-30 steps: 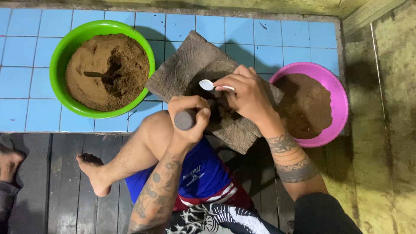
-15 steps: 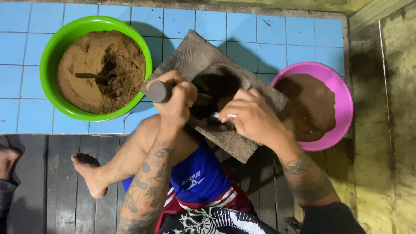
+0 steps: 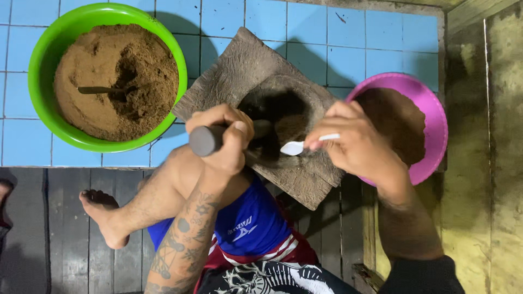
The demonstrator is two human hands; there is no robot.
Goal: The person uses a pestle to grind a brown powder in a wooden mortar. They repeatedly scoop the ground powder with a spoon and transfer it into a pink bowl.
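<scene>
Stone mortar slab (image 3: 239,76) at frame centre, hollow crowded; left hand (image 3: 223,139) with dark pestle (image 3: 206,140) blocks lower-left entry; right hand (image 3: 357,147) with white spoon (image 3: 297,147) blocks right entry; only upper rim of hollow open from above. Green bowl (image 3: 38,60) fills upper left; pink bowl (image 3: 433,125) flanks right, touching slab edge. Bare blue tile (image 3: 327,32) along top centre gives passage; narrow tile strip between green bowl and slab. Bent leg (image 3: 147,198) closes lower left; wooden wall (image 3: 501,163) bounds right edge.
</scene>
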